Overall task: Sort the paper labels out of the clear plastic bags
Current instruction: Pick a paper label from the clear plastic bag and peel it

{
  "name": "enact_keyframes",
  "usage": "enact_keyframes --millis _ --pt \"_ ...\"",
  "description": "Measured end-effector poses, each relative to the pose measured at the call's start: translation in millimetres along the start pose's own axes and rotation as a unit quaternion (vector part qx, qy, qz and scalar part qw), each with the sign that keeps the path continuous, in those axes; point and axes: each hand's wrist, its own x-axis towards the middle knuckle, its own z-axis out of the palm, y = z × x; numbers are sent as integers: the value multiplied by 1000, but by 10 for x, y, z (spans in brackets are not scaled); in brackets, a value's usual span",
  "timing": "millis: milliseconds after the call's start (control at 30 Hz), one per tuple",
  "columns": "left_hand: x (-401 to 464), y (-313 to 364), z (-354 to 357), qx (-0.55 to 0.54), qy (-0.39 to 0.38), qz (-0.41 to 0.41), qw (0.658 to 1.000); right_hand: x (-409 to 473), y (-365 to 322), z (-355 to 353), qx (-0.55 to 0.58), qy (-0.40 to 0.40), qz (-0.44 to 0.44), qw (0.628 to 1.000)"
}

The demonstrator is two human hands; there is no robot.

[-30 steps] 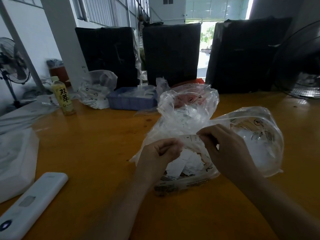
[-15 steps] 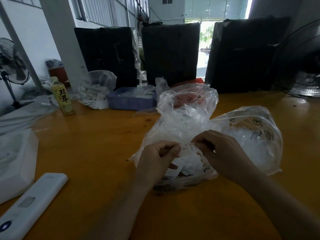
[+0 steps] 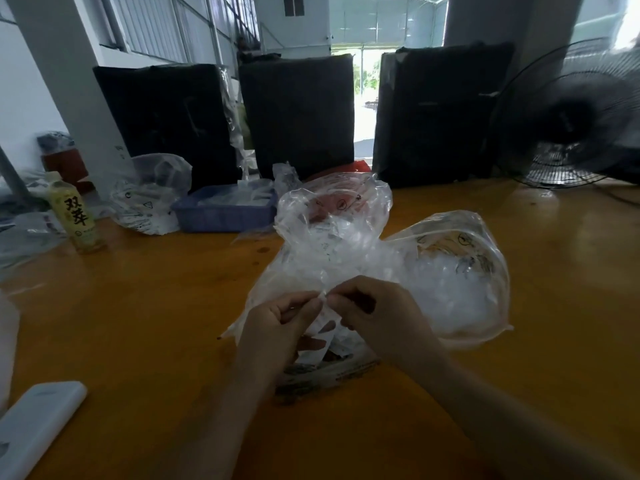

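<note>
A person's left hand (image 3: pixel 277 327) and right hand (image 3: pixel 374 313) meet over a wooden orange table (image 3: pixel 156 306), thumb and fingertips of each curled in and pinching the same small scrap of clear plastic bag (image 3: pixel 322 298) between them, seemingly so that the two grips can pull against one another and open it; whether a label is still inside that scrap cannot be told. Just below the fingers, slips of white printed paper labels (image 3: pixel 323 344) lie loose in the open mouth of a large crumpled clear plastic sack (image 3: pixel 332 237), which appears to sit close to the body so that loose pieces drop straight in. Beyond the right fingers, a second large clear bag (image 3: pixel 460 278) bulges with a mass of small crinkled transparent bags, probably the supply or the discard heap; which of the two is not clear. Far past the left fingers stand a blue plastic tray (image 3: pixel 225 213), another printed clear bag (image 3: pixel 149 195) and a yellow-green drink bottle (image 3: pixel 76 216), kept well apart from the work. A white rectangular remote-like device (image 3: pixel 38 424) lies near the left forearm. The sorting looks well short of finished.
</note>
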Motion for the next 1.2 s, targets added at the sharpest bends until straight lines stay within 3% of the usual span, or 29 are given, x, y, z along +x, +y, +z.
enact_keyframes --millis 200,367,500,600,667,733,800,867,933,1033,1100,1200 --pt "69 -52 70 -40 10 -14 999 17 81 -36 -23 6 35 999" --pt "71 -82 189 33 1 -5 999 62 145 -202 -56 -8 57 997" --pt "59 -100 186 88 6 13 996 76 128 -348 -3 -16 95 995" --pt "72 -116 163 89 -5 1 996 188 7 -460 51 30 98 993" --pt "58 -97 188 105 -26 0 994 431 -110 -496 17 90 64 994" --pt "40 -99 209 189 -51 42 980 798 -220 -476 -58 149 26 987" --pt "17 -96 225 337 -125 124 925 1173 -277 -434 -134 188 35 972" --pt "-16 -74 264 426 -209 176 862 1424 -240 -368 -203 178 67 961" --pt "-33 -52 305 443 -254 199 837 1490 -174 -282 -265 138 83 951" --pt "-32 -42 324 411 -267 214 845 1387 -103 -223 -273 112 45 954" --pt "-44 -49 309 403 -255 216 852 1230 -95 -264 -231 138 -19 963" --pt "-71 -31 278 405 -180 208 872 869 -26 -310 -162 176 -79 968"
